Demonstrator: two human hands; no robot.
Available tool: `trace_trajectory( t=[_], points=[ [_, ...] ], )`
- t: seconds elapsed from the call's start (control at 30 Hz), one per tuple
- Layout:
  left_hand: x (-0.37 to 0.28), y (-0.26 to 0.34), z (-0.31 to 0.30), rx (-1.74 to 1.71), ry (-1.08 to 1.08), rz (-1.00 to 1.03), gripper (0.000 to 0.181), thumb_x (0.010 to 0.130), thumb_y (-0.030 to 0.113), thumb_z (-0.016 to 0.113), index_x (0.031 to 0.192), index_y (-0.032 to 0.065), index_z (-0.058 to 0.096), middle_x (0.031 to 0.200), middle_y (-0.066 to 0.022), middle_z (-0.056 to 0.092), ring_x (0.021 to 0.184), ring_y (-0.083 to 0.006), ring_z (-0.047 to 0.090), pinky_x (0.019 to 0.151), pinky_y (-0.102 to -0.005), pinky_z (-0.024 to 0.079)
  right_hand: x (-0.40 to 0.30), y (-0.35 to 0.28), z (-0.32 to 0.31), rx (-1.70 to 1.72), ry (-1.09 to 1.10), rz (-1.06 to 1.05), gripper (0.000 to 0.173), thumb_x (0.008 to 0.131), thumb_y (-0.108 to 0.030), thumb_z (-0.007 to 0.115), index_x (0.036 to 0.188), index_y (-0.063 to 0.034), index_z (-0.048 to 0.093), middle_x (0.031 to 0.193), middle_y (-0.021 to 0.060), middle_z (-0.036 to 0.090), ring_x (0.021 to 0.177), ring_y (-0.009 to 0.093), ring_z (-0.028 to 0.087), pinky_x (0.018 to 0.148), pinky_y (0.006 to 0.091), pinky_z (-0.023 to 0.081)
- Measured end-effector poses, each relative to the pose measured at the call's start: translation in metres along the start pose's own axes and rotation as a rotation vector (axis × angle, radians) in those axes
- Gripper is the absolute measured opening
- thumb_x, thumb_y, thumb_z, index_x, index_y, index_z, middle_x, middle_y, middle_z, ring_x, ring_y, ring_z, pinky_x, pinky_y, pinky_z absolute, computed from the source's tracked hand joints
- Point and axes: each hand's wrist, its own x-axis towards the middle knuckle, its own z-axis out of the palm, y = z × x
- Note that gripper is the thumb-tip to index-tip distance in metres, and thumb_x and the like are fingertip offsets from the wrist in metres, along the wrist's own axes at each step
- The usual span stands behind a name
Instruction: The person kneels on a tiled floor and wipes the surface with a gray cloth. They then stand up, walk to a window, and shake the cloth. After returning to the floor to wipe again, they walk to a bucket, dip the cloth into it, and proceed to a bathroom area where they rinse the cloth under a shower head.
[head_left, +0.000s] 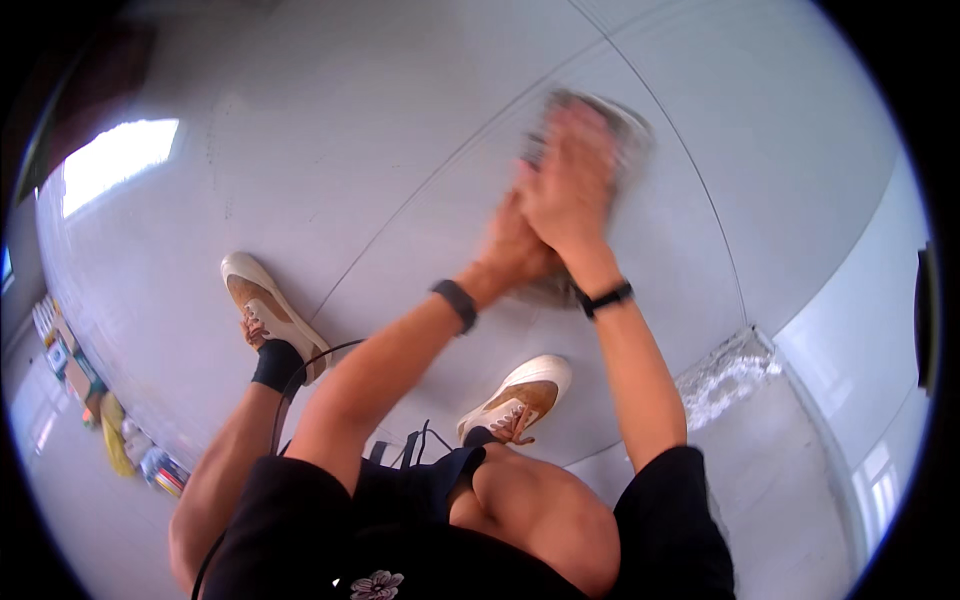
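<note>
Both hands press together on a blurred greyish cloth (634, 135) lying on the grey tiled floor (360, 150). My right hand (574, 172) is laid over it with the fingers stretched forward, towards the far edge of the cloth. My left hand (517, 240) sits lower and to the left, partly beneath my right hand, so its fingers are largely hidden. Part of the cloth also shows below the hands, near the wrists. Motion blur hides the exact grip and folds.
My shoes (274, 315) and bent knees are close below the hands. A rough, broken-edged ledge (727, 375) lies at the right. Several bags and boxes (112, 435) stand at the far left. A thin black cable (300, 371) runs by my left leg.
</note>
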Motion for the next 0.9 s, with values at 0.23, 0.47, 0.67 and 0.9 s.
trace_trajectory(
  t=[0.23, 0.47, 0.67, 0.9],
  points=[
    [-0.079, -0.179, -0.014, 0.224, 0.305, -0.115, 0.089, 0.091, 0.057, 0.067, 0.163, 0.0111, 0.041, 0.165, -0.0186, 0.043, 0.158, -0.0400, 0.025, 0.127, -0.0643, 0.013, 0.093, -0.142, 0.092, 0.350, 0.028, -0.188, 0.081, 0.086, -0.034, 0.078, 0.152, 0.0033, 0.048, 0.159, 0.0255, 0.046, 0.155, 0.041, 0.032, 0.131, 0.0575, 0.017],
    [-0.052, -0.147, -0.004, 0.163, 0.365, 0.106, 0.072, 0.092, 0.047, 0.072, 0.149, 0.0057, 0.055, 0.152, -0.0200, 0.055, 0.142, -0.0414, 0.044, 0.113, -0.0588, 0.032, 0.063, -0.093, 0.076, 0.026, -0.119, -0.072, 0.077, 0.104, -0.053, 0.051, 0.163, -0.0046, 0.040, 0.174, 0.0117, 0.031, 0.162, 0.029, 0.021, 0.133, 0.0514, 0.007],
    [0.042, 0.014, 0.014, 0.352, -0.158, 0.362, 0.068, 0.104, 0.046, 0.049, 0.163, 0.0117, 0.042, 0.169, -0.0121, 0.040, 0.159, -0.0324, 0.026, 0.131, -0.0555, 0.012, -0.034, 0.046, -0.001, -0.012, 0.151, 0.402, 0.075, 0.101, -0.046, 0.059, 0.158, -0.0003, 0.042, 0.167, 0.0241, 0.036, 0.157, 0.044, 0.027, 0.127, 0.0611, 0.020],
    [0.047, 0.105, 0.052, 0.195, -0.155, 0.811, 0.070, 0.098, 0.041, 0.054, 0.158, 0.0057, 0.047, 0.165, -0.0119, 0.046, 0.159, -0.0319, 0.028, 0.133, -0.0496, 0.016, -0.167, 0.080, -0.037, -0.097, 0.263, 0.803, 0.078, 0.106, -0.045, 0.053, 0.157, 0.0111, 0.035, 0.165, 0.0367, 0.031, 0.154, 0.051, 0.027, 0.128, 0.0604, 0.018]
  ],
)
